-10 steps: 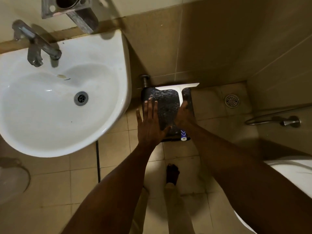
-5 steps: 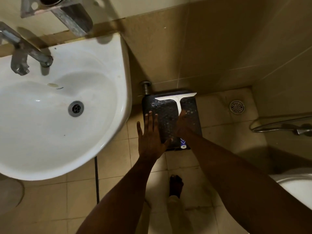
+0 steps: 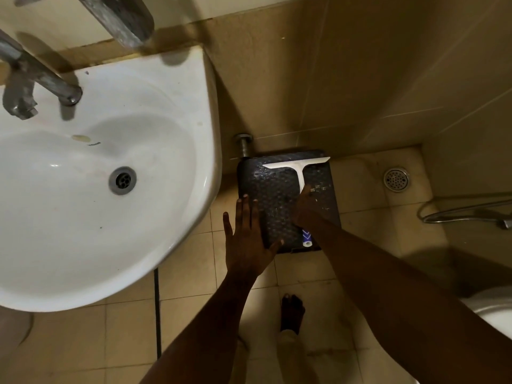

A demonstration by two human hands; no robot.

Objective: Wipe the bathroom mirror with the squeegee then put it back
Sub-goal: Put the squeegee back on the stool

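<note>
A white T-shaped squeegee [image 3: 297,163] lies flat on a dark patterned stool top [image 3: 274,195] on the floor beside the wall, blade toward the wall. Its blue-and-white handle end [image 3: 306,238] sticks out below my right hand [image 3: 304,209], which is closed over the middle of the handle. My left hand [image 3: 246,239] is flat with fingers spread over the stool's front left edge and holds nothing. The mirror is not in view.
A white sink [image 3: 177,112] with a metal tap [image 3: 41,79] fills the left. A pipe valve [image 3: 243,145] stands behind the stool. A floor drain [image 3: 396,180], a metal hose [image 3: 465,210] and a toilet rim [image 3: 496,314] are at right. My bare foot [image 3: 292,314] stands on the tiles.
The view has tilted, so the stool sits lower in the frame. Both hands stay in about the same place on the stool and the squeegee has not shifted.
</note>
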